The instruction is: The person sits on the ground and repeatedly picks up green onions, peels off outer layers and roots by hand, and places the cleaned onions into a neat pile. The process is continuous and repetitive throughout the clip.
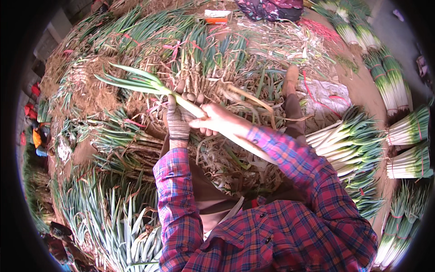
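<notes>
My left hand (180, 117), in a striped, grey-tipped work glove, grips a long green onion (188, 106) just below its leaves. The leaves fan out to the upper left. My bare right hand (214, 119) closes around the white stalk beside the glove, and the stalk runs on under my right forearm toward the lower right. Between my legs lies a heap of dry peeled leaves and husks (217, 159). At my right, peeled green onions (333, 142) with white stalks lie in a pile.
Unpeeled green onions (112, 207) with roots lie at my left and ahead. Tied bundles (385, 81) line the right side. A white sack (323, 93) lies by my right foot (291, 78). Pink twine (319, 30) and dark flowered cloth (272, 8) lie ahead. People are at far left.
</notes>
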{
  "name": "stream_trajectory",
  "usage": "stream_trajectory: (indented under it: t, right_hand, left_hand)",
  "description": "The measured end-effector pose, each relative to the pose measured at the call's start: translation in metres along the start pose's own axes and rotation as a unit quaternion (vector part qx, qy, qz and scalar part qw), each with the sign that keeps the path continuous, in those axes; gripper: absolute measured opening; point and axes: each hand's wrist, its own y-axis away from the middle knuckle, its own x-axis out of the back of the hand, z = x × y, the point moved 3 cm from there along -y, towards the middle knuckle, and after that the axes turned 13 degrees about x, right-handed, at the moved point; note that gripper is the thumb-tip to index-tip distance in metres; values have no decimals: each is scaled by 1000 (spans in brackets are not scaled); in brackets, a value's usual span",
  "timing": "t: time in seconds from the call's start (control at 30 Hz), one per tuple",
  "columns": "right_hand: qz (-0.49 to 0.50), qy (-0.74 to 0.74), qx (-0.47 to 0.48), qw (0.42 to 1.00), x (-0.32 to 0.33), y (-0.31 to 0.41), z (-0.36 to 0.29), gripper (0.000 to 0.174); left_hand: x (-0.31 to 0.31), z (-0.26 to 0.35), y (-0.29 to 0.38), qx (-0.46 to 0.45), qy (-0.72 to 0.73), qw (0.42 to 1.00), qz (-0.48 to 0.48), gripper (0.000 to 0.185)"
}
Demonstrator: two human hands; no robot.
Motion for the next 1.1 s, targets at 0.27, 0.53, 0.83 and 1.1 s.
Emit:
stream_trajectory:
  t: [0.27, 0.53, 0.83, 1.1]
  right_hand:
    - [9, 204, 80, 976, -19, 39, 35, 38]
    - [171, 43, 33, 984, -15, 49, 53, 26]
    - [193, 344, 188, 900, 59, 179, 59, 18]
    - [212, 634, 103, 736, 122, 248, 99, 23]
  left_hand:
    - [29, 31, -4, -117, 57, 961, 244, 24]
    - [46, 39, 6, -135, -29, 940, 312, 25]
    - [68, 123, 40, -227, 45, 918, 322, 27]
    - [112, 194, 76, -222, 0, 934, 281, 40]
